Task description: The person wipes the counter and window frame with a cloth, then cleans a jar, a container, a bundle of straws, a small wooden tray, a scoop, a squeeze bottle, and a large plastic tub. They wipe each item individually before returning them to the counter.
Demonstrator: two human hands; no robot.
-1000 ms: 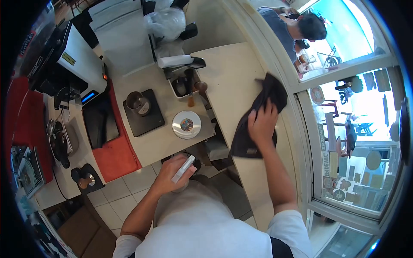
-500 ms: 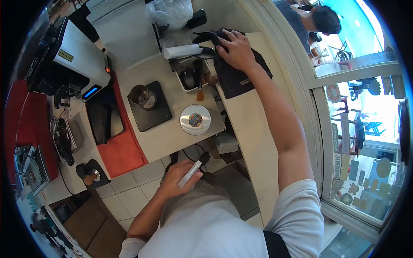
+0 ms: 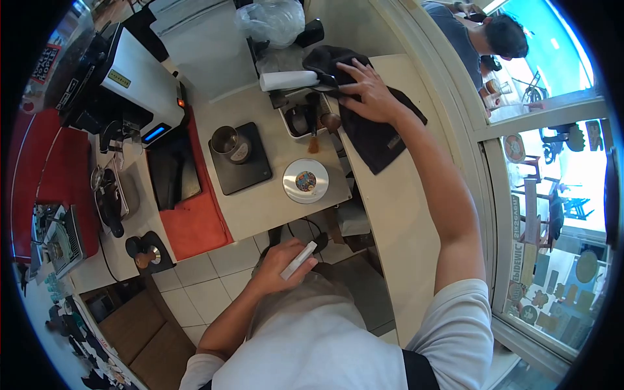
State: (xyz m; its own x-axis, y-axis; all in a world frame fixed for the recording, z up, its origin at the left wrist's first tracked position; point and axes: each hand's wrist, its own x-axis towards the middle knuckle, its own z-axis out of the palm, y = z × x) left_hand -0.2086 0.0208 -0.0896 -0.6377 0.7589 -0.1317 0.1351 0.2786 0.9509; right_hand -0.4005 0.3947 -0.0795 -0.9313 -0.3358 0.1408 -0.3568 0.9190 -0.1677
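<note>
My left hand is closed around a small white flat object, held above the floor near my body. My right hand lies spread on a dark cloth on the light ledge, its fingers apart near the cloth's upper part. Left of the cloth, a white-bodied tool lies across a small tray that holds dark items and a brush. A round white lid-like disc with a colourful sticker rests on the counter below the tray.
A metal cup stands on a black scale. Further left are a red cloth, a white and black machine and a tamper. Beyond the window at upper right, a person leans forward.
The camera view has shifted, moving the scene slightly right. The cloth under my right hand has changed shape, and my fingers are spread wider. My left hand still holds the white object.
</note>
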